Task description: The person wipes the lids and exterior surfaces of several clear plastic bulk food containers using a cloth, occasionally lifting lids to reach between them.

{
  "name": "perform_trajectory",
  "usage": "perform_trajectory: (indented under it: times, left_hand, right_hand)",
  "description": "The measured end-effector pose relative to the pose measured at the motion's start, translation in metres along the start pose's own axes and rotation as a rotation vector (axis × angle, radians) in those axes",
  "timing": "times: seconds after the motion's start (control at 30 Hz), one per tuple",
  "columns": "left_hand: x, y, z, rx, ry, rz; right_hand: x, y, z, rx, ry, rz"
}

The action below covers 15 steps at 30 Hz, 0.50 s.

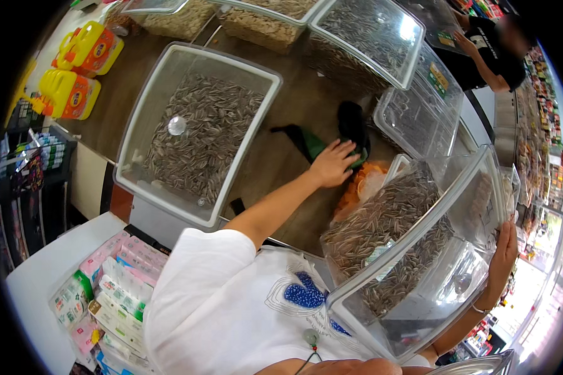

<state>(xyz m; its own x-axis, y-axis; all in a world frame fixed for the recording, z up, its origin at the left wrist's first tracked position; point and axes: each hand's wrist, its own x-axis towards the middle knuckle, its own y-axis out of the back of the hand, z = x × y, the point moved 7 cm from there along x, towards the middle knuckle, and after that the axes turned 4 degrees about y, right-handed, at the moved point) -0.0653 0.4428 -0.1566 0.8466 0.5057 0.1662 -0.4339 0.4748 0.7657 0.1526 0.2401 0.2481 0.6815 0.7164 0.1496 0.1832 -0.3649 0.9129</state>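
Note:
My left hand is spread flat over a dark green and black cloth item on the brown shelf surface. My right hand grips the far rim of a tilted clear plastic bin that holds striped sunflower seeds and leans towards my body. A lidded clear bin of the same kind of seeds stands to the left. Orange material lies between my left hand and the tilted bin; its kind is unclear.
More clear bins of seeds and other dry goods line the back. Yellow jugs stand at the left, and packs of tissues at the lower left. A person in a black shirt holds a bin at the upper right.

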Motion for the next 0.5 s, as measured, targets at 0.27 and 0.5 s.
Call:
perform_trajectory:
  times: [0.27,0.5]
  left_hand:
    - [-0.174,0.033,0.046,-0.201,-0.100,-0.367]
    - [-0.217,0.110,0.002,0.013,0.238,-0.009]
  right_hand:
    - [0.011,0.009,0.062,0.063,-0.048,-0.106]
    - [0.027,0.013,0.082,0.021,-0.027,-0.212]
